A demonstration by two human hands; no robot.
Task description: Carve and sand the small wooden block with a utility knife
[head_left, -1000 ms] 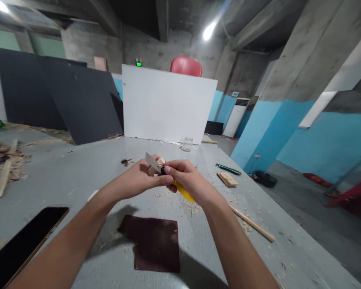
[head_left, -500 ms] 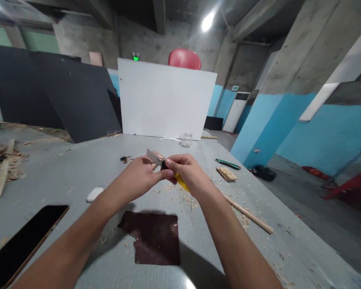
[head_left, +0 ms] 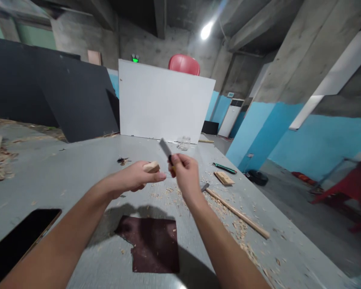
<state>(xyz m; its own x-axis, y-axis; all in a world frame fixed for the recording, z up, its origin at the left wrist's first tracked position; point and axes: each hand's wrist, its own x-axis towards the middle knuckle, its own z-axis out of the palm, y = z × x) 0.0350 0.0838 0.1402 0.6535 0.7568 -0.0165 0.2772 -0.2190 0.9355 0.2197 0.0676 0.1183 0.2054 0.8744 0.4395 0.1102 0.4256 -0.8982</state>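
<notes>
My left hand is closed round a small pale wood block, its thumb stretched along the near side. The block's lower part is hidden in the fingers. To its right, my right hand grips the handle of a chisel-like tool. Its flat, nearly square-ended metal blade points up and left, with a dark collar; yellow shows at the handle, mostly covered by the fingers. Blade and block are apart. Below the hands a dark brown sheet with a torn left edge lies on the grey table.
On the right lie a wooden-handled tool with a dark metal head, a carved wood piece and a green-black cutter. A glass jar stands by the white board. Shavings are scattered about; a phone lies left.
The blade has come away from the wood block, and my hands have separated. My right hand has turned the blade more upright. The view has shifted slightly.
</notes>
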